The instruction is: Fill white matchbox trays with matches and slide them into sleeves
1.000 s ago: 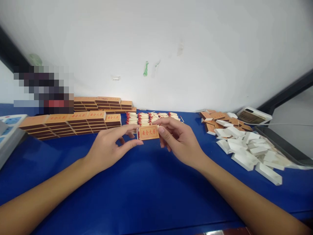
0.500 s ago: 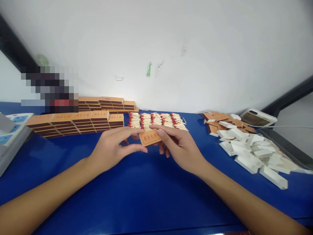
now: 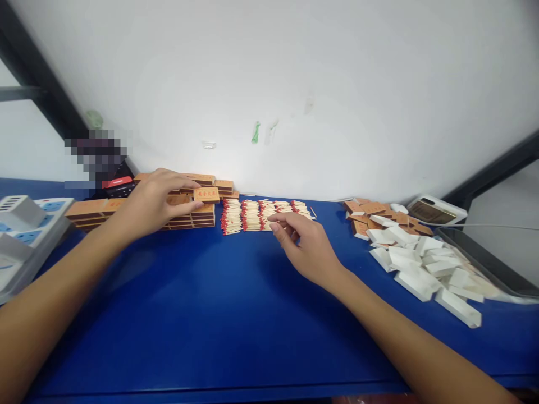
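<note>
My left hand is closed on a matchbox, gripping its left end between thumb and fingers, label facing up. The box is at the right end of the front row of stacked matchboxes, over its top; whether it touches the boxes beneath I cannot tell. My right hand hovers at the near edge of the matches, loosely curled, with a small gap between thumb and forefinger and nothing visible in it. Red-tipped matches lie in several bundles side by side, partly behind my right fingers.
On the right lie loose orange matchbox sleeves and a heap of white inner trays. Behind them are a phone and a dark flat object. A power strip with plugs stands left. A white wall rises behind the blue table.
The matchbox, held in both hands over the middle, has moved left to the stack in my left hand. My right hand has let go of it and stays near the matches.
</note>
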The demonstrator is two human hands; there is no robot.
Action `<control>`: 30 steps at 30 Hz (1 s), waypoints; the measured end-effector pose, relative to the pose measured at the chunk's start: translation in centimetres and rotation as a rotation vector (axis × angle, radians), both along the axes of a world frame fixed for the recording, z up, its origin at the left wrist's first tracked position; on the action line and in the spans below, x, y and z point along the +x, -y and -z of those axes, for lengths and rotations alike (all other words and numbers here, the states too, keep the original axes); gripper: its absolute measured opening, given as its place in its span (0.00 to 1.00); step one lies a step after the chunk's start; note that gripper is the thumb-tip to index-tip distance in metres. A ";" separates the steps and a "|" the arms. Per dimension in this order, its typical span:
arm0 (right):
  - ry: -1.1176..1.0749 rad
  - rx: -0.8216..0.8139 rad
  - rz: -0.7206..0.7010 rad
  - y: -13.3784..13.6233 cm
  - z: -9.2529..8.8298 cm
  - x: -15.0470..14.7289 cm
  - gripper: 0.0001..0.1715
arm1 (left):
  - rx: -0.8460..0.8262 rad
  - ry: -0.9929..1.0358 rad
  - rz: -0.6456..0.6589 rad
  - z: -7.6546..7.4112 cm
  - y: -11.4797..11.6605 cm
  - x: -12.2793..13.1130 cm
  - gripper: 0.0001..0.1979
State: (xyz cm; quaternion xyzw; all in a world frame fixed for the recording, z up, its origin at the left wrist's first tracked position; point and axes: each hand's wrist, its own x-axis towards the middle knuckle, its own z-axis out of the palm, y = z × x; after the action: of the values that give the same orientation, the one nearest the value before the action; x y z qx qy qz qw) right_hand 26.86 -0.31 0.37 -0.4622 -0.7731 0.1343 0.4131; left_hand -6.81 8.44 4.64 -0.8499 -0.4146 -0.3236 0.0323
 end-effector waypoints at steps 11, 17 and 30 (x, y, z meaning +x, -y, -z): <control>0.059 0.025 -0.013 -0.5 0.2 0.4 0.14 | -0.167 -0.166 -0.013 -0.7 -0.2 -1.5 0.27; 0.085 0.008 -0.027 -0.5 0.5 0.5 0.16 | -0.211 -0.056 -0.046 0.3 -0.6 -1.7 0.33; 0.138 0.003 -0.026 -0.7 0.5 0.5 0.20 | -0.201 -0.059 -0.052 0.3 -0.3 -1.3 0.29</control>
State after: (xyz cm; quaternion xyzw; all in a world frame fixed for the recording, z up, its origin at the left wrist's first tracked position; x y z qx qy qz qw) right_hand 27.32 0.35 -0.09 -0.4595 -0.8060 0.1061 0.3577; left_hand -8.11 8.77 4.31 -0.8469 -0.4659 -0.2541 -0.0323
